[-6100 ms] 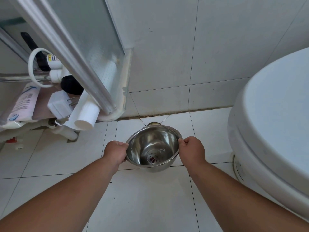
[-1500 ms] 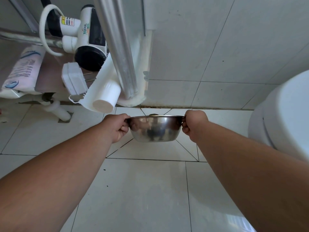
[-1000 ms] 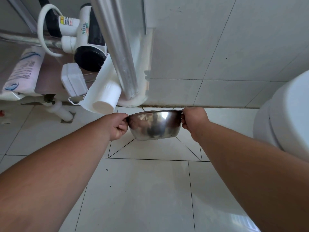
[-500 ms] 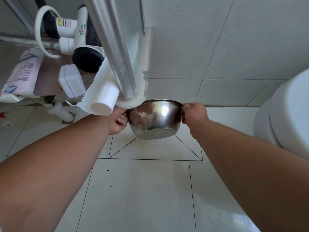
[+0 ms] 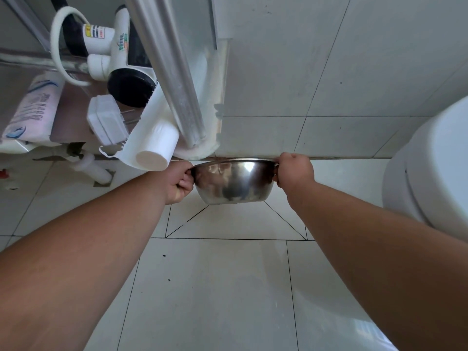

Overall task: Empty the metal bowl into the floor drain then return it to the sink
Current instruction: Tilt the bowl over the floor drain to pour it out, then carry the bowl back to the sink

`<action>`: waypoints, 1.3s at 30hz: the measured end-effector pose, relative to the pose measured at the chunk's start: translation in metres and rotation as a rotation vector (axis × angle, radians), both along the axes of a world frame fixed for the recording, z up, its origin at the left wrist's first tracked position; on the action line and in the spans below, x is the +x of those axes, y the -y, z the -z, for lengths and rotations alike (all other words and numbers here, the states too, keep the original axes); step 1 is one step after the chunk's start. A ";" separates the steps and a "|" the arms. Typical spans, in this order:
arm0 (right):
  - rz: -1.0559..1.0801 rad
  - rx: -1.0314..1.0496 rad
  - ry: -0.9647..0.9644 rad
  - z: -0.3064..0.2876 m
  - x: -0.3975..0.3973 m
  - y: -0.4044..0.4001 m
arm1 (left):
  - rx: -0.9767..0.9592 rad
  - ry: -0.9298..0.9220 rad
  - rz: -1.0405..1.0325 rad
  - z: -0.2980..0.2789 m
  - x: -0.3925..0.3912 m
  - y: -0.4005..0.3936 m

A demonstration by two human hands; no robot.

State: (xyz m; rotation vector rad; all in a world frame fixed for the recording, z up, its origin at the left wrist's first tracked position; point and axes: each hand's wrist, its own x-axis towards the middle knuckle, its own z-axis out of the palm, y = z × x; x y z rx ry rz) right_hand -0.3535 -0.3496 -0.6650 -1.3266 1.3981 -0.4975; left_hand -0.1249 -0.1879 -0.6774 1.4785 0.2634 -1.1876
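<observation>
The shiny metal bowl point(image 5: 234, 182) hangs level over the white tiled floor close to the wall, seen from the side so its inside is hidden. My left hand point(image 5: 178, 182) grips its left rim and my right hand point(image 5: 295, 173) grips its right rim. The floor drain is hidden behind the bowl, where the diagonal tile cuts point(image 5: 187, 220) meet. No sink shows in this view.
A white toilet point(image 5: 430, 173) stands at the right. At the left a metal door frame post point(image 5: 174, 79) rises, with a white pipe point(image 5: 154, 145), a white plug point(image 5: 106, 120), a water heater tap point(image 5: 119, 59) and a pink-white bag point(image 5: 33, 110) behind it.
Half a second ago the bowl was tipped away from me with its underside showing; now it is lower and back to level. Both hands keep their hold on the rim.
</observation>
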 end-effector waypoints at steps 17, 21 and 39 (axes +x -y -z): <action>-0.049 -0.149 -0.125 0.003 -0.029 -0.024 | 0.130 0.542 0.244 0.016 -0.039 -0.029; -0.043 -0.095 -0.193 0.008 -0.044 -0.033 | 0.182 0.662 0.323 0.008 -0.055 -0.037; 0.113 0.226 -0.154 -0.027 -0.136 -0.105 | 0.351 0.613 0.409 -0.058 -0.136 -0.092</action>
